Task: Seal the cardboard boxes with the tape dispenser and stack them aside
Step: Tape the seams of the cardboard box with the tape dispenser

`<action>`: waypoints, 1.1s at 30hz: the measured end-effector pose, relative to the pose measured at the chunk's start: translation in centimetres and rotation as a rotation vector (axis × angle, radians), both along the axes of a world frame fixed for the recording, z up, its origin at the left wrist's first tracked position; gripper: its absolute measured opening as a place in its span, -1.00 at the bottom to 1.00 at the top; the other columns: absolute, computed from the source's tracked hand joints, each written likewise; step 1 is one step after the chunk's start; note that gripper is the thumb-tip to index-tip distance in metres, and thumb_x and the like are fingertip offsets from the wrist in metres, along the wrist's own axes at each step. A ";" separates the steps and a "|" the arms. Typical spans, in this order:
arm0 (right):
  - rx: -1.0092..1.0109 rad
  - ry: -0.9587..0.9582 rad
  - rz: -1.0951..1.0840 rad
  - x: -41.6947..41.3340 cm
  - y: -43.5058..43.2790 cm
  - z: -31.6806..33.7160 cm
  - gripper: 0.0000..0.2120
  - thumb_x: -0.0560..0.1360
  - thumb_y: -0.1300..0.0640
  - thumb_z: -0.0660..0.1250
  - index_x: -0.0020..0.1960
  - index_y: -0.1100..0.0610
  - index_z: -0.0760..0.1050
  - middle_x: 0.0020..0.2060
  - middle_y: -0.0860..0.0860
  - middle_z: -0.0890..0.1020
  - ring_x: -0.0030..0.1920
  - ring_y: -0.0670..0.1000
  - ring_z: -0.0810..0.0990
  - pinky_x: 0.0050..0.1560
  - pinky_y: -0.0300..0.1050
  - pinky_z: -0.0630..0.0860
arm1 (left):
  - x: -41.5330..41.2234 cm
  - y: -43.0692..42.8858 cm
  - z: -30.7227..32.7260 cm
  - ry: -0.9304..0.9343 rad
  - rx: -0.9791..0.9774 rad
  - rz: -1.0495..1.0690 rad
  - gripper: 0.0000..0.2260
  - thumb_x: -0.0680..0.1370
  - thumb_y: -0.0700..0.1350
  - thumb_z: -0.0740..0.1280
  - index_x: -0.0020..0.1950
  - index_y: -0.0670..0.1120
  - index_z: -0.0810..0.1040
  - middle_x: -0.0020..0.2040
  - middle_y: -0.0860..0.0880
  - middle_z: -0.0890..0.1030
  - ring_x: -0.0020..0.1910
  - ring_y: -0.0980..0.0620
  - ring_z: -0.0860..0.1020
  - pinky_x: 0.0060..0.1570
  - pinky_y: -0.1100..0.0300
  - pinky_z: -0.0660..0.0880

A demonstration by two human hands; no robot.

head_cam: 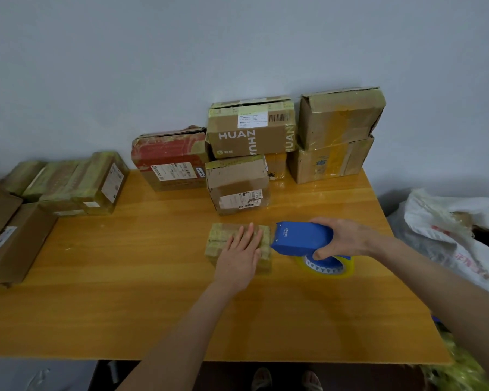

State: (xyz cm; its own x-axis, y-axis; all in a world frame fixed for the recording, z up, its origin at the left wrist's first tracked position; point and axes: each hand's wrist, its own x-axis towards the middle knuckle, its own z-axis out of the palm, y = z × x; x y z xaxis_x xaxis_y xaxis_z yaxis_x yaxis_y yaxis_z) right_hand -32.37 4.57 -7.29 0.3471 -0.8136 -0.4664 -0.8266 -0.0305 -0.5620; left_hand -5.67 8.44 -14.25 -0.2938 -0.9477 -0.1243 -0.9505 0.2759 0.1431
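Two hands: the left hand [242, 256] is lying flat, fingers straight and close together, on top of the small tape-wrapped box [223, 235]; the right hand [347, 238] is gripping the blue tape dispenser [301, 238], fingers curled round its body.
Task box: it is sitting right of centre on the table [124, 277], well in from the front edge; the dispenser's nose is meeting its right side, touching or just beside, I cannot tell which.
Open room: bare tabletop is stretching left of and in front of the small box; the right forearm is crossing the table's right edge.
Back edge: the red box [168, 159], the HUAN box [251, 136] resting on a labelled box [237, 184], and two stacked brown boxes [336, 136] are lining the wall [237, 52].
Left edge: yellowish taped boxes [76, 184] and plain cardboard boxes [12, 241] are crowding that side.
Materials: cardboard is showing creased and glossy under tape; the yellow-tinted tape roll [326, 268] is hanging below the dispenser.
Surface and room: orange wood-grain tabletop is shining slightly; the wall is plain grey; a white bag [458, 221] is slumping beside the right edge.
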 end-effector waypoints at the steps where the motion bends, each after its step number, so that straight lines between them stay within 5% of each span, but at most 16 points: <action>1: 0.011 -0.021 -0.011 -0.4 0.1 0.0 -0.37 0.13 -0.24 0.44 0.15 -0.32 0.32 0.02 -0.18 0.53 0.00 -0.10 0.54 -0.01 -0.10 0.53 | 0.1 0.0 -0.1 -0.003 -0.004 0.000 -0.58 0.68 0.08 -0.18 0.51 0.10 -0.25 0.54 0.08 -0.24 0.53 0.06 -0.25 0.47 0.12 -0.26; 7: 0.051 -0.021 0.009 -2.3 0.2 -0.3 -0.39 0.12 -0.21 0.42 0.14 -0.29 0.34 0.01 -0.19 0.52 -0.02 -0.15 0.53 -0.14 -0.28 0.45 | 0.2 0.0 -0.1 -0.007 -0.029 -0.012 -0.58 0.68 0.07 -0.17 0.50 0.11 -0.26 0.51 0.11 -0.26 0.52 0.09 -0.26 0.43 0.16 -0.31; 12: 0.052 0.109 0.067 -1.1 -0.5 -1.2 -0.40 0.28 -0.08 0.48 0.26 -0.23 0.32 0.04 -0.10 0.53 0.03 0.00 0.54 0.06 0.02 0.56 | 0.3 -0.1 -0.1 0.005 -0.020 -0.004 -0.56 0.68 0.07 -0.16 0.55 0.10 -0.19 0.52 0.11 -0.26 0.53 0.08 -0.25 0.46 0.14 -0.28; 16: 0.071 0.218 0.104 1.1 -1.3 -2.1 -0.29 0.31 -0.08 0.46 0.41 -0.17 0.26 0.07 -0.09 0.51 0.07 0.04 0.52 0.09 0.05 0.54 | 0.2 0.0 -0.2 -0.005 -0.025 -0.006 -0.57 0.68 0.07 -0.17 0.51 0.11 -0.24 0.52 0.11 -0.26 0.51 0.09 -0.27 0.45 0.14 -0.29; 21: 0.117 0.189 0.114 1.5 -2.5 -2.2 -0.34 0.30 -0.08 0.47 0.34 -0.14 0.32 0.02 -0.08 0.50 0.02 0.03 0.51 -0.08 -0.06 0.48 | 0.2 0.0 -0.3 -0.004 -0.026 0.001 -0.57 0.68 0.07 -0.17 0.51 0.11 -0.25 0.52 0.11 -0.27 0.50 0.09 -0.30 0.46 0.13 -0.28; 28: 0.172 0.168 0.134 1.7 -3.0 -1.4 -0.39 0.11 -0.20 0.40 0.13 -0.15 0.36 -0.01 -0.07 0.52 0.01 0.02 0.53 0.05 0.00 0.52 | 0.4 -0.3 -0.3 -0.007 0.003 -0.011 -0.58 0.68 0.08 -0.17 0.49 0.12 -0.27 0.51 0.13 -0.28 0.51 0.10 -0.29 0.45 0.15 -0.29; 33: 0.194 0.130 0.087 1.8 -2.5 -0.6 -0.49 0.24 -0.12 0.48 0.13 -0.02 0.45 0.02 0.00 0.56 0.03 0.06 0.57 0.03 -0.01 0.53 | 0.2 -0.4 0.2 -0.008 0.049 -0.016 -0.56 0.68 0.07 -0.15 0.53 0.09 -0.22 0.50 0.12 -0.28 0.53 0.08 -0.26 0.47 0.11 -0.27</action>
